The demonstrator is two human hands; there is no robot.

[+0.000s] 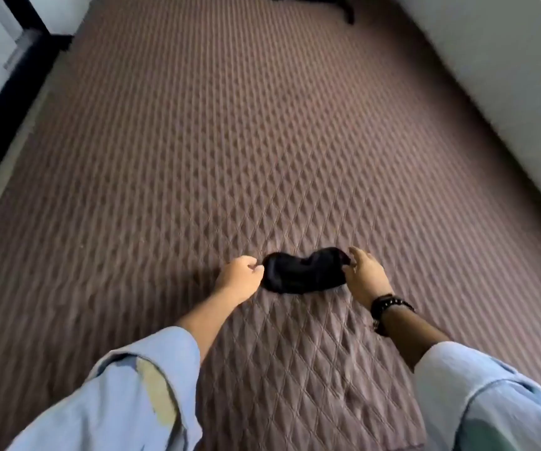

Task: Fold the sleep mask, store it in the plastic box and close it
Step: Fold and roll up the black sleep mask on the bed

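Observation:
A black sleep mask [301, 273] lies flat on a brown quilted bedspread [262, 141], straight ahead of me. My left hand [241, 276] is at the mask's left end, fingers curled and pinching its edge. My right hand [365, 273] is at the right end, thumb and fingers closed on that tip. A dark beaded bracelet sits on my right wrist. Both forearms come out of light blue sleeves. No plastic box is in view.
A white wall [506, 76] runs along the right side of the bed. A dark object [327, 1] lies at the far end of the bedspread. To the left, the bed edge drops to a dark frame [12, 92] and pale floor.

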